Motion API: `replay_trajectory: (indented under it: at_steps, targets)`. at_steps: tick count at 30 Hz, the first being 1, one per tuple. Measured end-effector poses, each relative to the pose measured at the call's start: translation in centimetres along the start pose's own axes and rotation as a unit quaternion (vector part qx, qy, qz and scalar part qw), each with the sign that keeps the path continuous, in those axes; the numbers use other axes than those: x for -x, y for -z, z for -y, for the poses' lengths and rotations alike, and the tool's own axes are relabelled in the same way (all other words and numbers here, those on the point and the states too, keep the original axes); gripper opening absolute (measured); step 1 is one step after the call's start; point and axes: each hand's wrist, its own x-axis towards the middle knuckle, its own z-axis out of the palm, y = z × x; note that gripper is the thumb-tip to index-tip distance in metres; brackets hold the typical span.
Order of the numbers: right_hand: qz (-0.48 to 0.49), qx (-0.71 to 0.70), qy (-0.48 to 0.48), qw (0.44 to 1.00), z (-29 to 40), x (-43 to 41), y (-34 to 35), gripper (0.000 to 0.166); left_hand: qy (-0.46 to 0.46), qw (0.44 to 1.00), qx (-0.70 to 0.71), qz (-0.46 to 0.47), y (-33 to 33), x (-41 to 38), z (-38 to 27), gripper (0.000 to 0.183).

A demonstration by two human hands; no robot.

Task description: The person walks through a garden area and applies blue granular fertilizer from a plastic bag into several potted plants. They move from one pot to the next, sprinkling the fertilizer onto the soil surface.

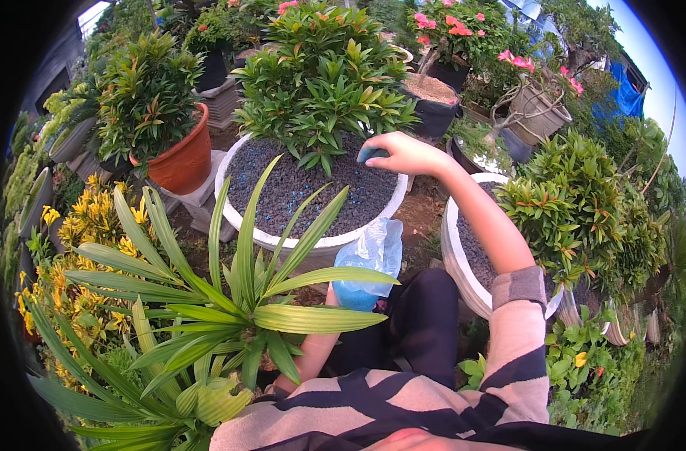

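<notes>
Over the right rim of a large white round pot point(315, 243), my right hand point(396, 153) hangs palm down with its fingers curled. Blue colour shows on the fingers; whether granules are in them is hidden. Dark gravel point(264, 191) dotted with blue granules fills the pot around a leafy green shrub point(326, 84). Below the pot's near rim stands a clear plastic bag point(371, 248) of blue granules point(354, 296), open at the top. My left forearm point(317, 349) reaches up to the bag's base; the left hand under it is mostly hidden by the bag and long leaves.
A long-leaved plant point(247, 315) spreads over the left foreground. An orange pot point(182, 158) with a shrub stands at the left on a grey block. A second white pot point(456, 259) is close on the right. Black pots point(430, 115) stand behind.
</notes>
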Motion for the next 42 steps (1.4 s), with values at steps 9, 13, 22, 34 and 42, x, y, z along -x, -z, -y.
replay_trajectory:
  at_steps: [9,13,22,34,42]
  targets:
    - [0.186,0.097,0.013,0.978,6.2,6.9,-1.8,0.024,0.019,0.999,0.026,-0.019,-3.0,-1.0,0.5,0.068]
    - [0.163,0.226,0.016,0.960,6.4,7.9,-5.6,0.013,-0.002,0.999,0.032,0.006,-5.7,-0.9,0.3,0.056]
    - [0.121,0.200,-0.017,0.972,5.4,8.7,-7.6,0.010,-0.046,0.995,-0.088,-0.032,-5.0,-2.5,0.8,0.052]
    - [0.050,0.025,-0.023,0.998,0.0,10.2,-11.5,0.008,-0.053,0.998,-0.033,0.001,-4.7,-4.7,1.3,0.052]
    - [0.183,-0.134,-0.022,0.974,-3.1,10.9,-14.9,0.017,0.005,0.997,-0.004,-0.079,-6.3,-3.8,1.3,0.051]
